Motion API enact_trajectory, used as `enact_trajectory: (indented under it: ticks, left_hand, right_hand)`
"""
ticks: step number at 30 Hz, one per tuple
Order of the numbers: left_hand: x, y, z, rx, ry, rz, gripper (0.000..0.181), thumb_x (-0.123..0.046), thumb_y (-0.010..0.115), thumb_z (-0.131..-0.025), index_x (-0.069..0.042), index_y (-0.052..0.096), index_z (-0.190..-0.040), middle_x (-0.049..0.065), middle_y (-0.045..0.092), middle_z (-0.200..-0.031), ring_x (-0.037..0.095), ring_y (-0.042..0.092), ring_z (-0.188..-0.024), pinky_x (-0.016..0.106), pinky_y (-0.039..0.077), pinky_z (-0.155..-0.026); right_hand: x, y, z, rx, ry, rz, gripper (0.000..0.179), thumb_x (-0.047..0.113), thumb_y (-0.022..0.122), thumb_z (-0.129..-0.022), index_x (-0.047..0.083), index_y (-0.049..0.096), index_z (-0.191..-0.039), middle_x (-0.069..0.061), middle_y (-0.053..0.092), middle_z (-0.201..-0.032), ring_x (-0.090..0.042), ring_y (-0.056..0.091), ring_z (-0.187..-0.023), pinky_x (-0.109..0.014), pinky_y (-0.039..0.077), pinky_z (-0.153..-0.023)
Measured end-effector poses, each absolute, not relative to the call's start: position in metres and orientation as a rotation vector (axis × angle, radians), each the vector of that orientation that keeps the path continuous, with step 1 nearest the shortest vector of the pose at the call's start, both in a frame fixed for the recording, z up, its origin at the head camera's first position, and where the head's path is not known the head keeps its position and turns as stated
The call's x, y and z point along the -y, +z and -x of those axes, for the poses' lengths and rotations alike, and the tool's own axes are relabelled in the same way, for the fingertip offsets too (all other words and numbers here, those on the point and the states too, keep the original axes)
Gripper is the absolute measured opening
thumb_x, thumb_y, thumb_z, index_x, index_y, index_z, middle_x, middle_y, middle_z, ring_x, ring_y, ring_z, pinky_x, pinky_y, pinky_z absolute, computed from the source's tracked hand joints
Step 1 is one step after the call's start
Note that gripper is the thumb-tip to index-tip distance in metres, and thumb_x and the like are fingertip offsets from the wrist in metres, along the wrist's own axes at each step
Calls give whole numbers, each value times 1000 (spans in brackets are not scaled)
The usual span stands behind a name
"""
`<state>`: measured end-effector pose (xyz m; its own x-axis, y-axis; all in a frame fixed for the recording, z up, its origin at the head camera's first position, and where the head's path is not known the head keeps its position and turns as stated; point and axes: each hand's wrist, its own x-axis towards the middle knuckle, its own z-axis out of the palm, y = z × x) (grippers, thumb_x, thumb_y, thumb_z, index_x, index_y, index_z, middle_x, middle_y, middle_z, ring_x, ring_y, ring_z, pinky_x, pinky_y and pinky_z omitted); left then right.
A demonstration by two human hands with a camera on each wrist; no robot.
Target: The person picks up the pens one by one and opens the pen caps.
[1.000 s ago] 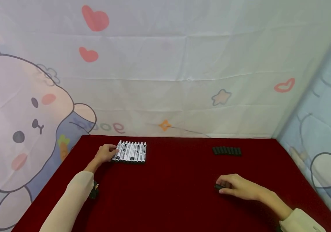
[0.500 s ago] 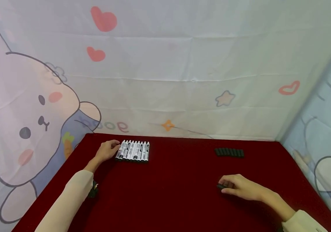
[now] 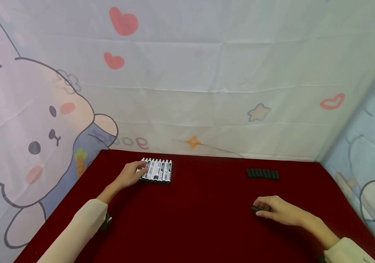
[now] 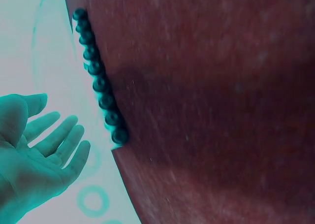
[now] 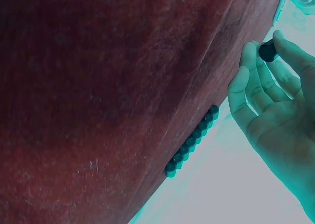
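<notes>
Several white markers (image 3: 161,171) lie side by side in a row at the back left, their black ends (image 4: 101,84) toward the near side. Over the left end of this row hovers my left hand (image 3: 130,174), fingers loosely bent and thumb apart, holding nothing; it overlaps the leftmost markers in the head view. My right hand (image 3: 280,212) pinches a short black marker cap (image 5: 268,51) between thumb and fingers, close above the table at the right. A row of several similar black caps (image 3: 263,174) lies behind it.
A dark red cloth (image 3: 194,219) covers the table. Behind it hangs a pale printed curtain (image 3: 180,73) with hearts and a cartoon rabbit, and another stretch closes the right side. A dark object (image 3: 106,221) shows at the left sleeve.
My left hand has shifted right, from beside the marker row to over its left end. The right hand keeps its pinch on the cap. The head view has turned slightly left.
</notes>
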<state>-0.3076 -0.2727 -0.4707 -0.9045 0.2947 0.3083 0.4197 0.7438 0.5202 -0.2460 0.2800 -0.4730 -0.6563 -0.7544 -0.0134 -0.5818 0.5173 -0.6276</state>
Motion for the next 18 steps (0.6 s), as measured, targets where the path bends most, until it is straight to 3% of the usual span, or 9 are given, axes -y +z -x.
enact_trajectory:
  ticks: [9,18]
  left_hand:
    - [246,-468,294,2712,-882,702,36,-10,62,-102,12,61,-131,30,64,-131,47,60,-124,61,49,-104]
    - [210,-464,278,2725,-779,832,45,-20,64,-102,1,57,-141,23,60,-141,42,55,-132,58,45,-110]
  right_hand:
    - [-294,-467,255,-2571,-855,1119,25,23,62,-103,4,66,-119,0,70,-106,0,63,-91,-24,56,-74]
    - [-319,-471,260,-2740,-854,1123,26,16,65,-101,1,68,-121,5,61,-99,6,49,-83,-22,48,-65]
